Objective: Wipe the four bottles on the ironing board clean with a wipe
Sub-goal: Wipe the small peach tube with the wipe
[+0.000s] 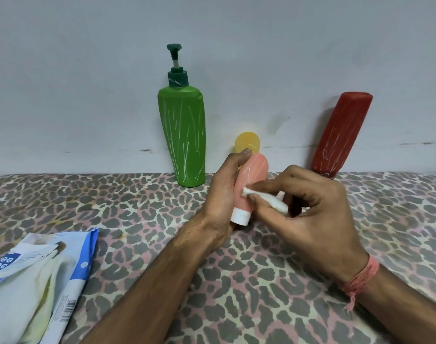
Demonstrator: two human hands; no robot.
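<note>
Holding the pink bottle (252,184) at frame centre, cap down and long axis upright, our left hand (223,192) wraps it; our right hand (308,207) pinches the wipe (261,197) against its right face.

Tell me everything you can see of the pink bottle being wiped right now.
The pink bottle is a small soft-looking tube, salmon pink with thin white streaks, and has a white cap. It is held above the ironing board, cap end down and toward the camera, tilted. The left hand grips it from the side; the right hand presses a bunched white wipe against its front.
</note>
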